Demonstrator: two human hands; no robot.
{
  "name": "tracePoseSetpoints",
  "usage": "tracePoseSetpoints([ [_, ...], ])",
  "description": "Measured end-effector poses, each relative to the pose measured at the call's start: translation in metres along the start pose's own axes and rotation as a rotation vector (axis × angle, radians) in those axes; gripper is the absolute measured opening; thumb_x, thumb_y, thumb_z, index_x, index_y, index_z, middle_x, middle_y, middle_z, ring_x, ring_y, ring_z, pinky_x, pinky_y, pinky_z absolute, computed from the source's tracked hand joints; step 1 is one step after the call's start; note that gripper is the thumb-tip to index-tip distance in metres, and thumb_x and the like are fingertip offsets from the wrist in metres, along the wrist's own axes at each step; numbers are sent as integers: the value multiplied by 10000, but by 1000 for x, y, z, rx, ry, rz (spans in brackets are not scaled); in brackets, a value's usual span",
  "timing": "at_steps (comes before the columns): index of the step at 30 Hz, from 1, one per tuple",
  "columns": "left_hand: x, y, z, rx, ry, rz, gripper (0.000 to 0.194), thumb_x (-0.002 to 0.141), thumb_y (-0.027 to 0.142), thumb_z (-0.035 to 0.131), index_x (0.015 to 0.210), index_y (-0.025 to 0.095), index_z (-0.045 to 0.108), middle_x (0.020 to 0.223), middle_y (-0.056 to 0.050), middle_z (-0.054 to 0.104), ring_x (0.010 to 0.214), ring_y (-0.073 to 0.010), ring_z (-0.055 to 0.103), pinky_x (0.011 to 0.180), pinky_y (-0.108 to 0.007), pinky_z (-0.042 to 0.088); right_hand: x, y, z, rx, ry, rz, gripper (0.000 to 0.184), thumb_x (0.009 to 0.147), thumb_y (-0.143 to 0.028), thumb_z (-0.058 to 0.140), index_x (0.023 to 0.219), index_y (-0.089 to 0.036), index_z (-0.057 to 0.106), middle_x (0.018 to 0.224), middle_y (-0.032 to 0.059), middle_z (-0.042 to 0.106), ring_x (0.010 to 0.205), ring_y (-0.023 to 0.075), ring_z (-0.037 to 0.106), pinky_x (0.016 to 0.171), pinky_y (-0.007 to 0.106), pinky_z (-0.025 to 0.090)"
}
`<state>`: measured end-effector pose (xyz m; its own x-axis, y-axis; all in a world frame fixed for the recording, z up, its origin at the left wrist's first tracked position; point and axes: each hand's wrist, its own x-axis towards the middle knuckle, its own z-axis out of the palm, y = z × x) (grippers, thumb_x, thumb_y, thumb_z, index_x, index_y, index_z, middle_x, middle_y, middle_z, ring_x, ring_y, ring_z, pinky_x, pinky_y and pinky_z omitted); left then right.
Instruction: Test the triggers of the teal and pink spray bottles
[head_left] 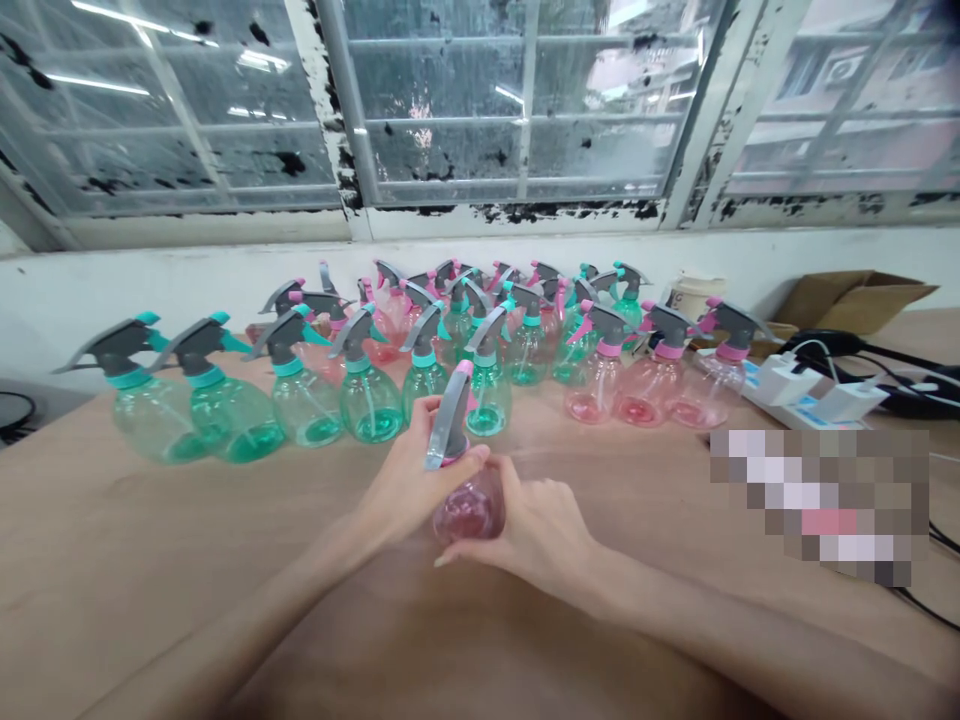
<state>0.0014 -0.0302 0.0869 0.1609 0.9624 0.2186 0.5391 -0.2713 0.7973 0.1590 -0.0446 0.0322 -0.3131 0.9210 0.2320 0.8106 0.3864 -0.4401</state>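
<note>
Between my two hands is a pink spray bottle [469,508] with a grey and pink trigger head, its nozzle pointing away from me. My left hand [420,465] wraps round its neck just under the trigger head, thumb across the front. Round the right side of the body curls my right hand [536,520], its thumb low near the base; its far fingers are hidden behind the bottle. Just beyond stands a green spray bottle [487,395] in a row of green ones. Three pink spray bottles, one of them a pink spray bottle [590,385], stand to the right.
More pink and green spray bottles crowd behind the front row, below the window. On the right lie a white power strip [795,395] with plugged-in chargers, black cables and an open cardboard box [855,300]. A blurred-out patch covers something on the table's right side.
</note>
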Motion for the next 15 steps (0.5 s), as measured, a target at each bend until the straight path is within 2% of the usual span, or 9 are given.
tracePoseSetpoints([
  [3, 9, 4, 3, -62, -52, 62, 575, 812, 318, 633, 1334, 256, 400, 1040, -34, 646, 800, -181, 643, 743, -339, 523, 2, 4, 1, -43, 2, 23, 895, 514, -850, 621, 1066, -148, 561, 689, 79, 728, 635, 299, 710, 503, 303, 402],
  [5, 15, 7, 7, -129, -78, 158, 605, 806, 284, 632, 1362, 268, 393, 1127, -43, 625, 836, -171, 636, 763, -321, 515, 3, 3, 0, -82, -15, 56, 891, 522, -846, 618, 1061, -138, 559, 700, 97, 727, 639, 300, 709, 513, 308, 413],
  [7, 22, 8, 12, -187, -101, 250, 553, 812, 266, 619, 1338, 258, 449, 1177, -51, 610, 916, -183, 626, 789, -306, 504, 5, 2, -2, -104, -50, 92, 904, 515, -844, 623, 1066, -130, 557, 711, 107, 725, 638, 304, 705, 525, 322, 433],
  [9, 29, 8, 16, -229, -128, 304, 482, 812, 237, 595, 1288, 240, 518, 1135, -51, 631, 921, -192, 623, 773, -297, 502, 7, 5, -7, -95, -80, 95, 921, 487, -852, 630, 1051, -127, 561, 711, 103, 719, 632, 313, 697, 535, 351, 460],
  [10, 32, 7, 17, -246, -134, 314, 460, 806, 220, 580, 1265, 233, 544, 1103, -49, 644, 900, -191, 624, 763, -296, 503, 8, 10, -11, -84, -87, 66, 902, 496, -856, 624, 1028, -130, 569, 718, 101, 717, 643, 319, 695, 548, 369, 475],
  [12, 36, 6, 18, -259, -107, 311, 447, 787, 198, 558, 1233, 233, 575, 1046, -38, 663, 850, -187, 621, 751, -298, 503, 10, 28, -19, -67, -87, -57, 801, 597, -839, 585, 985, -138, 591, 774, 109, 718, 726, 331, 699, 613, 410, 510],
  [14, 37, 5, 17, -223, -61, 286, 427, 771, 203, 547, 1193, 240, 602, 992, -23, 674, 818, -189, 612, 724, -293, 497, 12, 56, -26, -56, -76, -259, 636, 804, -726, 497, 1022, -141, 614, 969, 140, 712, 923, 321, 679, 779, 451, 521],
  [15, 37, 6, 16, -197, -53, 279, 419, 763, 208, 545, 1175, 244, 613, 980, -19, 674, 808, -192, 608, 692, -283, 490, 12, 72, -29, -53, -69, -313, 602, 847, -680, 484, 1086, -142, 611, 1067, 151, 694, 1008, 312, 655, 855, 465, 509],
])
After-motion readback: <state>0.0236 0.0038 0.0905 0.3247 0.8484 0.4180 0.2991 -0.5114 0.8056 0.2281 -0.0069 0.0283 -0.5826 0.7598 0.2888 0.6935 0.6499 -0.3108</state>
